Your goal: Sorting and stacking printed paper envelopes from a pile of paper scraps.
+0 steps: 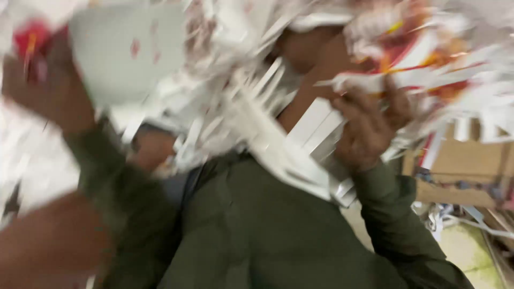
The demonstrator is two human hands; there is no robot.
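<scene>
Pale greenish floor [471, 251] shows at the lower right, with brown cardboard boxes [466, 163] stacked beside it and loose white strips [471, 220] trailing over their lower edge. Everything is blurred by motion.

Your right hand [369, 126] is raised at the centre right, its fingers [357, 109] curled closed on a bundle of white shredded paper strips with red and orange print [428, 69], which fans out towards the upper right corner. Just below and left of that hand, a stack of flat white paper strips [313, 142] slants down towards the middle of the view.

Your left hand [45, 88] is up at the upper left, closed around something red [29, 45] whose kind is too blurred to tell. It lies against a large pale white sheet [120, 51] that fills the upper left. More tangled white shredded paper [225, 80] hangs between your two hands.

Both of your arms wear dark olive green sleeves [391, 214]. Dark olive green fabric [267, 230] fills the lower centre. A brown, blurred shape [48, 246] sits in the lower left corner, and you cannot tell what it is.
</scene>
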